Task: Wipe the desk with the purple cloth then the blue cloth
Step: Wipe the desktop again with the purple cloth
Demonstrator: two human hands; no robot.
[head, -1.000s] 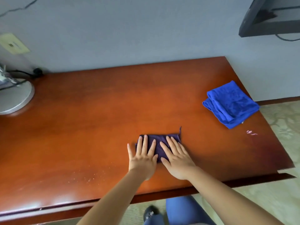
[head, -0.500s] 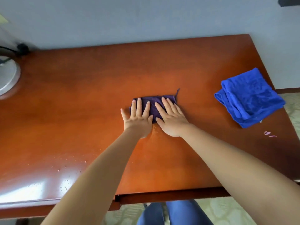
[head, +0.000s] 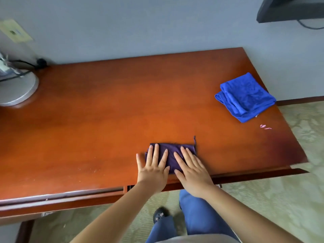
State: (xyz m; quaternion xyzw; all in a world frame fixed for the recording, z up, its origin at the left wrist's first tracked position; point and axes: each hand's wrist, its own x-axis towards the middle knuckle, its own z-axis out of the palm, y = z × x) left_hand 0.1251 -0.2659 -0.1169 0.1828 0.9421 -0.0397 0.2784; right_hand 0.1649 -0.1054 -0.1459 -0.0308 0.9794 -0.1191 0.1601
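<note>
A folded purple cloth lies flat on the reddish wooden desk, close to its front edge. My left hand presses on the cloth's left half with straight, spread fingers. My right hand lies flat on its right half, fingers pointing up and left. Both palms sit partly on the bare wood in front of the cloth. A folded blue cloth rests untouched near the desk's right edge.
A round silver lamp base with a black cable stands at the desk's far left. Small pink marks show on the wood below the blue cloth. A wall runs behind the desk. A dark screen hangs at top right. Patterned carpet lies to the right.
Both hands pushed the purple cloth away toward the middle of the desk, then pulled it back near the front edge. The blue cloth has not moved.
</note>
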